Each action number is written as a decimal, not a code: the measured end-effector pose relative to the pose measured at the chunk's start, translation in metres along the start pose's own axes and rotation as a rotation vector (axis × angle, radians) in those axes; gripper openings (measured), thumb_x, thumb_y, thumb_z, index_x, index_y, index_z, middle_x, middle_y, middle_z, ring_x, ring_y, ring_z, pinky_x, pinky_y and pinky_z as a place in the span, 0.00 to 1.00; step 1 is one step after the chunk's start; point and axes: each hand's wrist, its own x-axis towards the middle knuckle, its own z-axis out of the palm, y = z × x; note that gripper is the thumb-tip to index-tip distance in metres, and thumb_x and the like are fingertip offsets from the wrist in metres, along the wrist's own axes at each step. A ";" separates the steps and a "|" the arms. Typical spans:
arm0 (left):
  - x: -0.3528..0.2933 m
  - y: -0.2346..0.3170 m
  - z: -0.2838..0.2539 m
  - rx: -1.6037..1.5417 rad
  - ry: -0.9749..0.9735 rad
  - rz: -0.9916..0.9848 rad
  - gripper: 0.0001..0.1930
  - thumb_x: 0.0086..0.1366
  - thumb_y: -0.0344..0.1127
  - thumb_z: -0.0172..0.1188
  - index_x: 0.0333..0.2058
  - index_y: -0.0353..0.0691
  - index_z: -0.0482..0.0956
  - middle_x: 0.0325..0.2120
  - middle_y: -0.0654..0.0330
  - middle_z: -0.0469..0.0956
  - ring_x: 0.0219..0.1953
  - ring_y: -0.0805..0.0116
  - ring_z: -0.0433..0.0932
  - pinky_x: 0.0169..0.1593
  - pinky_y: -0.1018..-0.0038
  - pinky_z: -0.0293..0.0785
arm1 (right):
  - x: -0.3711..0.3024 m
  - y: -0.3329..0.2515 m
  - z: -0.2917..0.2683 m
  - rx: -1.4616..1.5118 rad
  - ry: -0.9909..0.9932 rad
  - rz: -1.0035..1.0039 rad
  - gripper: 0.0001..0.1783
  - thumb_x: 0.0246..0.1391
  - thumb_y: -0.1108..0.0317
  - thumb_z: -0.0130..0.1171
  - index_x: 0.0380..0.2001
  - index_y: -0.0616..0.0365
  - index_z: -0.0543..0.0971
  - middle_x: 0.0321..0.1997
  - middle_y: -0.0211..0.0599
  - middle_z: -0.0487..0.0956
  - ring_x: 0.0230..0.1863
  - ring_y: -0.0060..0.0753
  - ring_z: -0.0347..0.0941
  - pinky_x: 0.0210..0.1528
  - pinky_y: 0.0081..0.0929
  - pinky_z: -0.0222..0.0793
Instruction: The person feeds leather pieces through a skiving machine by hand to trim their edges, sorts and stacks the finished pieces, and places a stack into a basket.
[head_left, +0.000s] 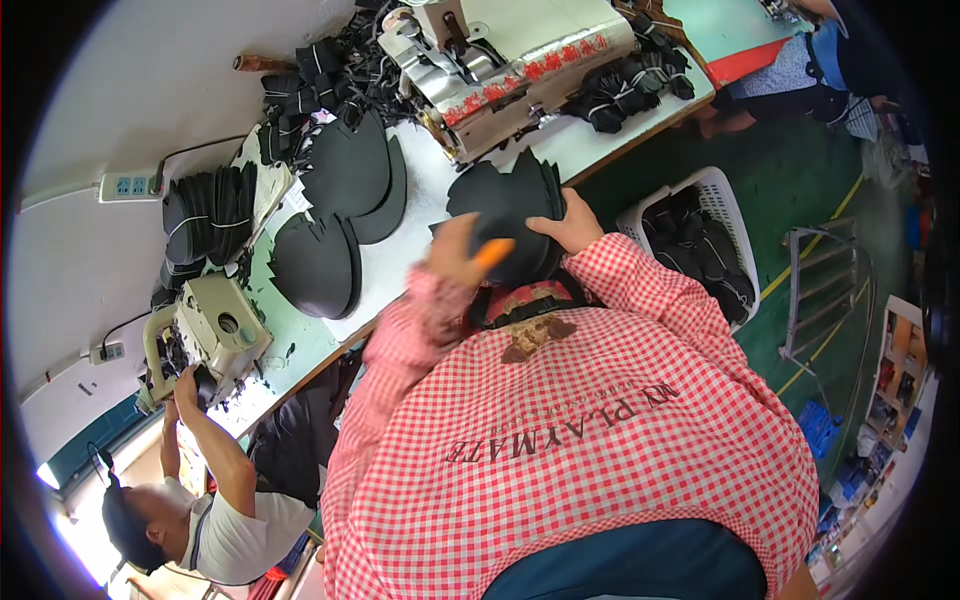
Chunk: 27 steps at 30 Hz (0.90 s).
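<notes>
A stack of black, rounded cut pieces [497, 197] with notched edges is in front of me at the table's front edge. My right hand [572, 226] grips its right side, thumb on the top piece and the fingers hidden behind the edge. Smeared by motion, my left hand [455, 250] is at the left of the stack, closed around a small orange object [494, 254] whose kind I cannot make out. Farther left on the white tabletop lie more black pieces: a large overlapping pile [347, 175] and a smaller one [312, 265].
A sewing machine [520, 85] stands behind the stack, with tied black bundles [615, 92] beside it. A white basket [738, 215] of black pieces is on the floor at right. At left, a co-worker [215, 500] has both hands at another machine [222, 325].
</notes>
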 end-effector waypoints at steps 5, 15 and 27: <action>0.029 -0.005 0.041 -0.121 -0.207 0.081 0.27 0.49 0.45 0.65 0.42 0.31 0.72 0.42 0.51 0.72 0.42 0.60 0.74 0.46 0.70 0.69 | 0.003 -0.008 -0.016 0.448 -0.368 0.070 0.31 0.40 0.56 0.66 0.41 0.70 0.70 0.35 0.43 0.76 0.36 0.29 0.73 0.36 0.25 0.70; 0.029 -0.009 0.036 -0.355 -0.300 -0.001 0.21 0.52 0.40 0.63 0.41 0.30 0.75 0.47 0.50 0.70 0.45 0.59 0.74 0.49 0.72 0.68 | 0.031 0.037 0.007 0.323 -0.292 0.057 0.32 0.39 0.56 0.66 0.39 0.77 0.72 0.37 0.53 0.77 0.37 0.37 0.75 0.41 0.27 0.69; 0.022 -0.009 0.043 -0.268 -0.234 -0.023 0.21 0.50 0.42 0.63 0.39 0.33 0.76 0.47 0.51 0.71 0.48 0.57 0.71 0.51 0.70 0.67 | 0.033 0.022 0.007 0.245 -0.297 0.105 0.29 0.36 0.55 0.65 0.36 0.72 0.75 0.34 0.51 0.78 0.37 0.39 0.75 0.41 0.29 0.69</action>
